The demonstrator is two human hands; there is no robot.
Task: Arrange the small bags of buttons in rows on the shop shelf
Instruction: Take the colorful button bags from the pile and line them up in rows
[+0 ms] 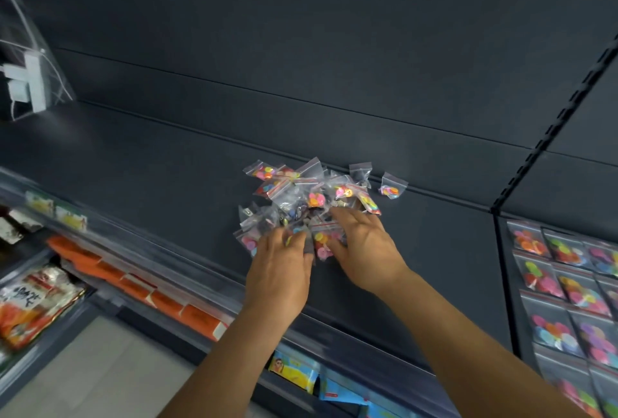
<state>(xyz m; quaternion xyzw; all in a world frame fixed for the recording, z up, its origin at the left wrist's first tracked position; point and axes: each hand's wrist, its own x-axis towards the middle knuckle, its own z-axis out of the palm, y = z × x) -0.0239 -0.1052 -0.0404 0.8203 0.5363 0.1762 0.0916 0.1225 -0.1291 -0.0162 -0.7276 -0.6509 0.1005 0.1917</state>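
While both arms reach forward over the dark shelf [167, 156], we see the left hand [279, 262] and right hand [364, 243] palm-down on the heap of small bags [301, 197]. Fingers lie fairly straight; whether they pinch anything, we cannot tell. Bags: clear, crinkled plastic, red-striped tops, bright round buttons. One bag [393, 186] sits just apart.

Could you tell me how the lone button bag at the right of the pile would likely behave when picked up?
The lone bag looks like thin clear plastic, so probably floppy and light. Its glossy film may be slippery. The buttons sit low inside, so it would likely sag.
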